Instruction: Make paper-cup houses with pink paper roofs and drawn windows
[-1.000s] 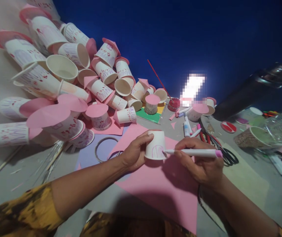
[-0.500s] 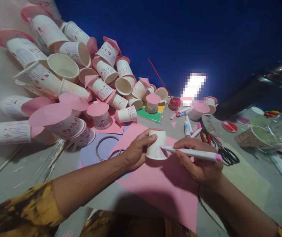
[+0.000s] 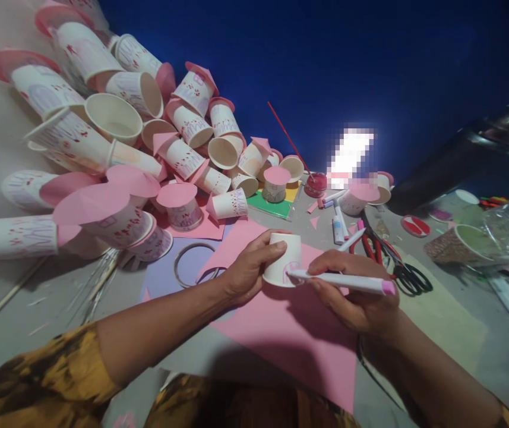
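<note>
My left hand (image 3: 254, 267) grips a white paper cup (image 3: 290, 252) that is upside down, its rim toward the bottom and the thumb on its side. Pink-purple lines of an arched drawing mark the cup near that rim. Between the fingers of my right hand (image 3: 354, 291) is a white marker pen (image 3: 347, 281) with a pink end, its tip at the drawn lines. A large pink paper sheet (image 3: 281, 345) lies beneath both hands, over a lilac sheet (image 3: 156, 279) with a grey ring (image 3: 177, 264) on it.
Many decorated paper cups with pink paper tops (image 3: 176, 195) are heaped on the left. Red-handled pliers (image 3: 372, 244) and black-handled scissors (image 3: 414, 278) lie right of my right hand. Behind are loose markers (image 3: 338, 229), a red paint pot (image 3: 315, 185) with a brush, and a dark bottle (image 3: 450, 160).
The marker tip has moved slightly left and down on the cup, and the drawn arch has more line. My left hand keeps the same hold on the cup.
</note>
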A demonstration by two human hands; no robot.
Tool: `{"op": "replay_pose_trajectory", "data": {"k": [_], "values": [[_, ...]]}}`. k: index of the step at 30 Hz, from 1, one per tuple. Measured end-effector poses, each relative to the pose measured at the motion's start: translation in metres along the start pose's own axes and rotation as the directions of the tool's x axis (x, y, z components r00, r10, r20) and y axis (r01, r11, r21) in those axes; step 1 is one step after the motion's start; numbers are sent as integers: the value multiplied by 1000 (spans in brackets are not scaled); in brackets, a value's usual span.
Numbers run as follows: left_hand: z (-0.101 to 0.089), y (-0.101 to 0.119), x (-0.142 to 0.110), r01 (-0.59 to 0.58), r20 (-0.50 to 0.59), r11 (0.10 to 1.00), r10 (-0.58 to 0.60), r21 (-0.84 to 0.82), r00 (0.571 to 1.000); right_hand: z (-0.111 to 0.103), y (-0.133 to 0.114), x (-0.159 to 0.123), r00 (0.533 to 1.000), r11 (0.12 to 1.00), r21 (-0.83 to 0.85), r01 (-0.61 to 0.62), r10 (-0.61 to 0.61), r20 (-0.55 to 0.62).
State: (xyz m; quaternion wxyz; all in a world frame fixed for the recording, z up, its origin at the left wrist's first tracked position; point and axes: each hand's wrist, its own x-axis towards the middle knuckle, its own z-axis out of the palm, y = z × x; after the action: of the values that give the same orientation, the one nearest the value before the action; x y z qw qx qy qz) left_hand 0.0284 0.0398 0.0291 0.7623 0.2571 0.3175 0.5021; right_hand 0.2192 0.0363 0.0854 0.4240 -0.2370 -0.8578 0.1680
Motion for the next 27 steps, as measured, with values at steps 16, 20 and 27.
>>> {"op": "replay_pose_trajectory", "data": {"k": [16,20,27], "values": [[-1,-1,1,-1,-10,1000,2,19,1000,0,4,-2,993,997,7,-75,75,-91],[-2,-1,0,1,-15,1000,-1,16,1000,1,6,-4,996,997,32,-68,70,-55],[-3,-1,0,6,-4,1000,-6,-13,1000,-1,6,-5,987,982,110,-153,158,-36]]}}
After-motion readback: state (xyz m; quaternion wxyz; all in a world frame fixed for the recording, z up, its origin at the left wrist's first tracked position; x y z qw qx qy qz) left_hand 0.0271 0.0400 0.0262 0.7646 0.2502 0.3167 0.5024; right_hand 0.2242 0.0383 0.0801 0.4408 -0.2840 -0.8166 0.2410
